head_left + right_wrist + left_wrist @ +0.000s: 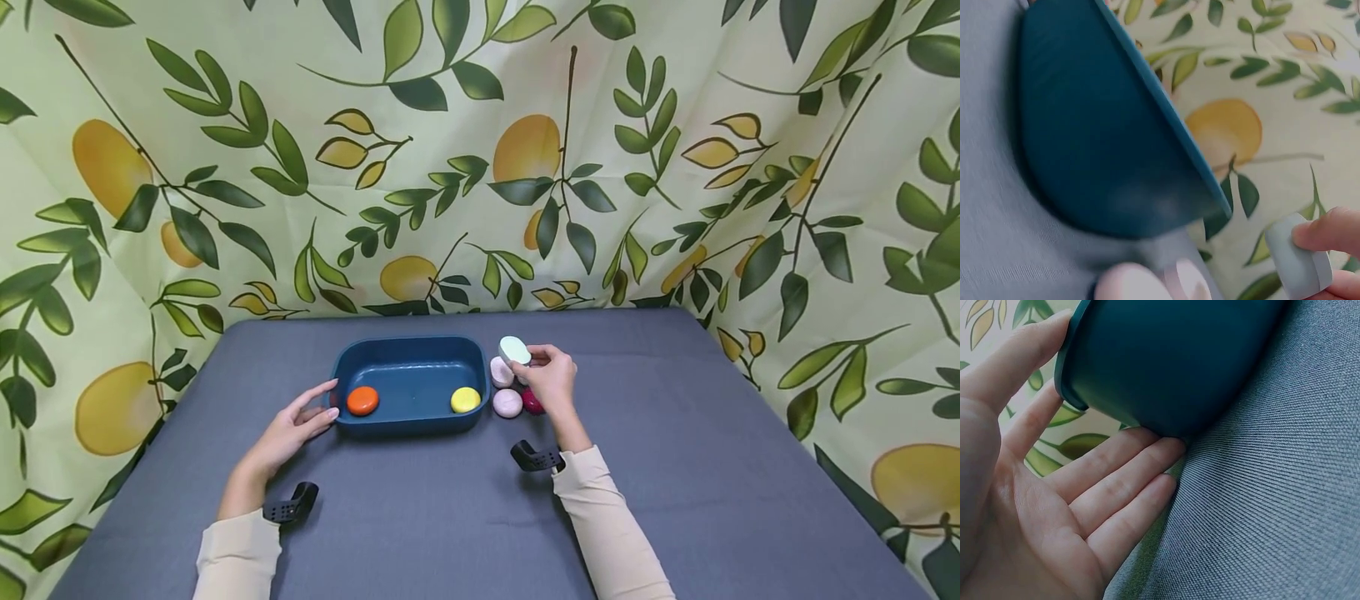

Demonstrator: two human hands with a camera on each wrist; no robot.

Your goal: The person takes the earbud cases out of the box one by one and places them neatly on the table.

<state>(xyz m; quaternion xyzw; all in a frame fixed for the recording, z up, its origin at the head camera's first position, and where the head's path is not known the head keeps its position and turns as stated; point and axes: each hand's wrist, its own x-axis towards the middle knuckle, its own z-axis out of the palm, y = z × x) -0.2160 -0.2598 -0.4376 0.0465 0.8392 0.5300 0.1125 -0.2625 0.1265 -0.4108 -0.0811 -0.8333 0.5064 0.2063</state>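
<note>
My right hand (551, 379) pinches a pale mint oval bar, soap-like (515, 351), between thumb and fingers, raised above the table beside the tub's right end. Below that hand lie two pale pink round pieces (507, 404) and a dark red one (533, 402), partly hidden by the hand. A dark blue oblong tub (411, 423) holds an orange round piece (363, 401) at its left and a yellow one (466, 400) at its right. My left hand (1054, 506) touches the tub's left end, its fingers extended and its thumb against the rim.
The tub stands on a grey cloth-covered table (420, 517), near its far edge. A patterned fabric (450, 167) with leaves and fruit hangs behind and along the sides. Each wrist wears a black band (536, 456).
</note>
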